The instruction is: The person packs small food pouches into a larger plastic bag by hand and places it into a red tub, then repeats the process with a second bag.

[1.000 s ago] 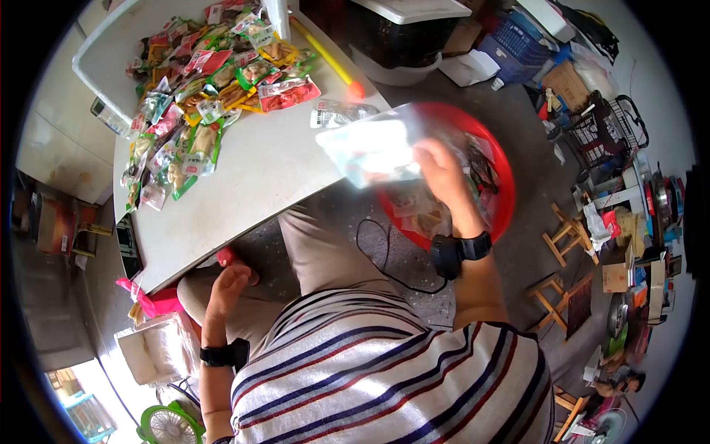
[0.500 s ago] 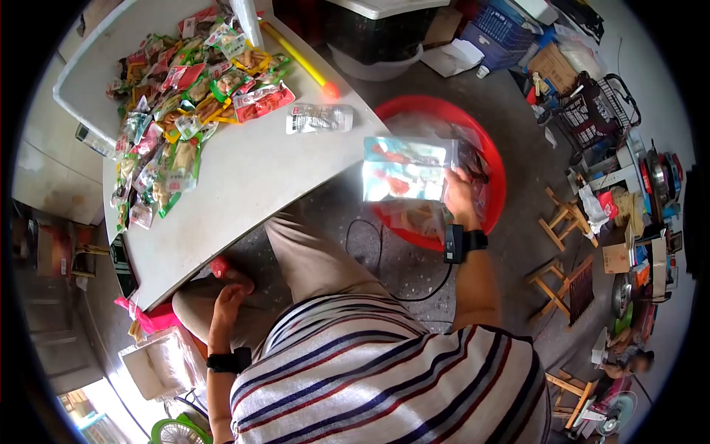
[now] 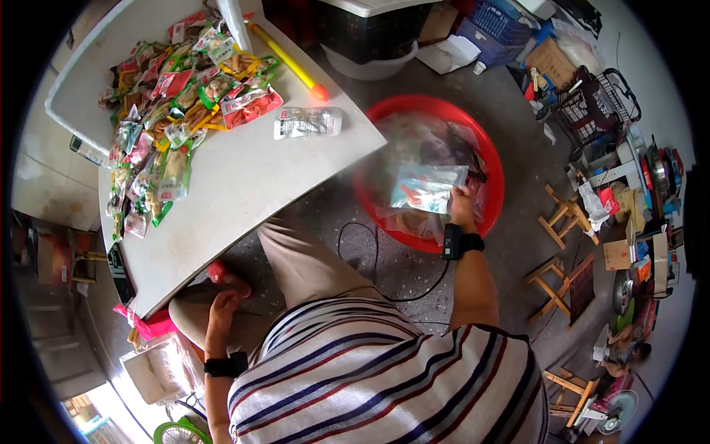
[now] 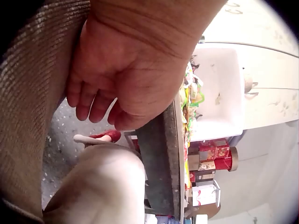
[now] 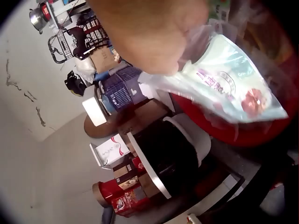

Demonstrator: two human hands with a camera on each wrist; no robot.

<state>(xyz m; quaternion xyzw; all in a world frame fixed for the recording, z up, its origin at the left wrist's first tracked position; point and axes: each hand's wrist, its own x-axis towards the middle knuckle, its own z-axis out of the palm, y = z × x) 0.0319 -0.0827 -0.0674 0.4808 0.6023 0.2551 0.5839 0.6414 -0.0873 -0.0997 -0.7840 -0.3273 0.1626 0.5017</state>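
Note:
My right hand (image 3: 463, 207) pinches one end of a shiny printed plastic pouch (image 3: 425, 190) over a red basin (image 3: 497, 194). In the right wrist view the pouch (image 5: 229, 84) shows pale blue-white, with purple lettering and a reddish picture. Clear plastic bags and other packaging lie in the basin. My left hand (image 3: 222, 311) hangs loosely by my leg, holding nothing; in the left wrist view its fingers (image 4: 86, 100) are relaxed beside the trouser leg. A silver packet (image 3: 308, 123) lies alone on the white table (image 3: 244, 192), near its right edge.
Many small colourful snack packets (image 3: 185, 103) spill from a white tub (image 3: 63, 103) onto the table. A yellow stick with an orange tip (image 3: 288, 61) lies beside them. Behind the basin stands a black box with a white lid (image 3: 370, 33). Small wooden stools (image 3: 566, 214) stand to the right.
My right hand has lowered the pouch from beside the table corner down over the basin. The head view has shifted slightly. My left hand stays by my leg.

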